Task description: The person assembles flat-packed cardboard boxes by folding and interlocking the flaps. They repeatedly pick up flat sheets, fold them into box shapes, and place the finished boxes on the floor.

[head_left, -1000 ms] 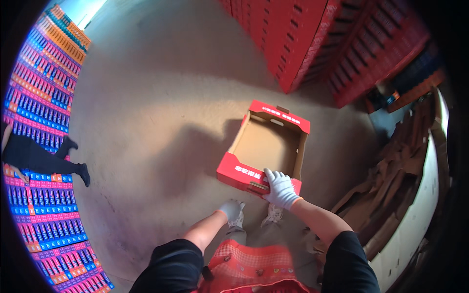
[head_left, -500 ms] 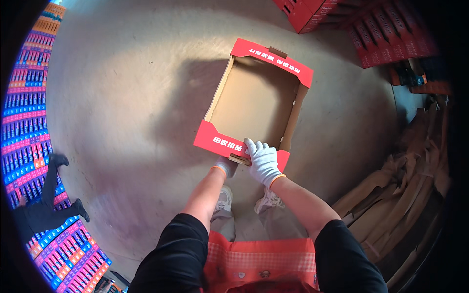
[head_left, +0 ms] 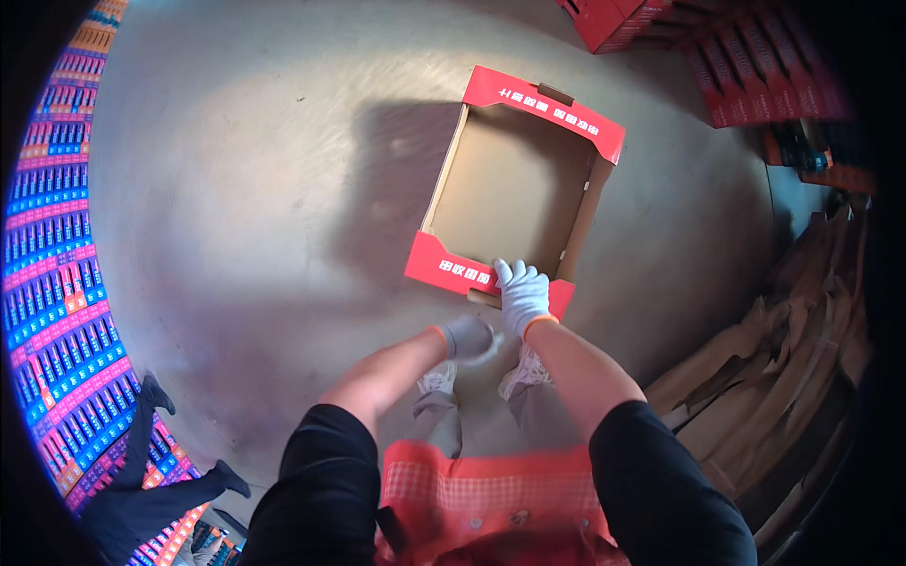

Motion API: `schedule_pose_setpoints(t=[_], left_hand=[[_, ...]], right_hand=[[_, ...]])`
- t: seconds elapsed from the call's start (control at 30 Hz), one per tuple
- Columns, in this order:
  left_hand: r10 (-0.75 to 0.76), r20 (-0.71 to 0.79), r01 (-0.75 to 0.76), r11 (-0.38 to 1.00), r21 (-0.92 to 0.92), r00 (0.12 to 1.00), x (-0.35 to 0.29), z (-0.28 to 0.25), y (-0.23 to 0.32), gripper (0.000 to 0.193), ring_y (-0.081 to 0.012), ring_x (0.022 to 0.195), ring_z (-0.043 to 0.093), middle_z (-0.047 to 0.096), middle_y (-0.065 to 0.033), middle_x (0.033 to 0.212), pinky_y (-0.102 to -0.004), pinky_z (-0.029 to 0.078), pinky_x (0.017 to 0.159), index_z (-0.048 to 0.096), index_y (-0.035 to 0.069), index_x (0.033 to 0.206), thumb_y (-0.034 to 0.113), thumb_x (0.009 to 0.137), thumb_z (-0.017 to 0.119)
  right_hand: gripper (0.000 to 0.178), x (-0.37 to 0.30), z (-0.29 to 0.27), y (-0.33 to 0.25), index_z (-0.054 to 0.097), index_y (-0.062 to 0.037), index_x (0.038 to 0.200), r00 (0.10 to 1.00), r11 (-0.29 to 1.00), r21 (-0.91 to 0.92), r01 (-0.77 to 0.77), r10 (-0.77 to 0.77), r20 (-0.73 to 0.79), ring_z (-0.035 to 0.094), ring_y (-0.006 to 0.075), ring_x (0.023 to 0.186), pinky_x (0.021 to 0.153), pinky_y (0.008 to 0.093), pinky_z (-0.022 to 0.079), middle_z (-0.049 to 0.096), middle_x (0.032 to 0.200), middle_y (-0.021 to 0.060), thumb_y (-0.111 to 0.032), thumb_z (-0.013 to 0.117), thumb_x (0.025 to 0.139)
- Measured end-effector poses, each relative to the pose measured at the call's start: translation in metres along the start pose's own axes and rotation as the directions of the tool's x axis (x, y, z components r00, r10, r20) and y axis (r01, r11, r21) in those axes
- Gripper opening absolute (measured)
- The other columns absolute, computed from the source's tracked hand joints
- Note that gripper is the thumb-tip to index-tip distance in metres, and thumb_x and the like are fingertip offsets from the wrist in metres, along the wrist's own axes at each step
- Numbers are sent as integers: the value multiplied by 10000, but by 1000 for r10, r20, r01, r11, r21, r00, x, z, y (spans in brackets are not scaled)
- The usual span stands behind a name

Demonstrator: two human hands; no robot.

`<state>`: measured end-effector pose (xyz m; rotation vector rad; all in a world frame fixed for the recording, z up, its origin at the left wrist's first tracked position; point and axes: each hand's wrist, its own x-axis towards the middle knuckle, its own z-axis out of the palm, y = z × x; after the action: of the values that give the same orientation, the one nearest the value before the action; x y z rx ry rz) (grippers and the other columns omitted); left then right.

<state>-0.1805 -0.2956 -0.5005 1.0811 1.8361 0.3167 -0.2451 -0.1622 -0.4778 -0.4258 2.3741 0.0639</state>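
A shallow red cardboard tray box [head_left: 442, 262], with a plain brown inside and nothing in it, hangs in front of me above the floor. My right hand [head_left: 526, 294], in a white glove with an orange cuff, grips its near wall right of the middle. Its fingers lie over the top edge; the thumb is hidden. My left hand [head_left: 471, 340], gloved alike, is off the box, just below its near wall. Motion blurs those fingers, so their shape is unclear. I see nothing held in that hand.
Stacked blue, pink and orange packages [head_left: 57, 255] line the left side. A person in dark clothes [head_left: 151, 491] is beside them at lower left. Red boxes [head_left: 746, 85] stand at upper right. Brown flattened cardboard-like material [head_left: 774, 377] lies along the right.
My left hand has come off the underside of the box's near wall and moved toward me. The box, still in my right hand, has shifted slightly right and up in the view.
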Motion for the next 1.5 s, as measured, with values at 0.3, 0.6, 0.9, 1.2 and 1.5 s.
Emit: schedule_pose_setpoints(t=[0.3,0.6,0.9,1.2,1.5], left_hand=[[-642,-620,154,740,-655,451,-126,35,132,492,-420,1252,493,518,-230,1361,-487,438,1024,533,88,1334,325,906,587],[-612,-363,326,731,-600,702,-257,-31,171,613,-398,1333,460,441,-260,1465,-435,410,1090,461,56,1435,378,927,582],[-488,-456,81,744,-663,744,-250,-128,281,746,-303,1014,679,703,-167,1104,-383,516,922,308,-21,1499,338,925,620],[40,-826,-221,970,-104,563,-36,-297,536,876,-374,1031,654,656,-235,1139,-440,522,873,173,10,1547,362,905,655],[-401,-665,-21,848,-530,629,132,-361,594,648,-283,1073,638,700,-179,1134,-385,462,920,683,-55,1125,548,889,641]], right_hand=[[577,-100,-80,-10,440,-113,1383,999,940,340,29,-17,-37,497,362,1269,998,498,437,463,1409,171,-212,573,830],[466,-304,-186,-65,597,-28,1278,991,354,931,88,-125,-46,655,259,1090,948,350,511,678,1173,152,-276,682,892],[311,-540,-273,25,645,-15,1210,904,-104,917,384,242,-351,623,109,935,848,264,527,680,1061,41,-116,672,917],[187,-771,-60,274,657,-12,1101,-102,354,811,466,932,-348,643,152,846,762,283,533,677,971,67,-45,642,918],[885,-833,63,411,389,57,1425,-14,-15,918,-396,1000,10,471,408,1310,1082,452,399,465,1416,304,-550,671,846]])
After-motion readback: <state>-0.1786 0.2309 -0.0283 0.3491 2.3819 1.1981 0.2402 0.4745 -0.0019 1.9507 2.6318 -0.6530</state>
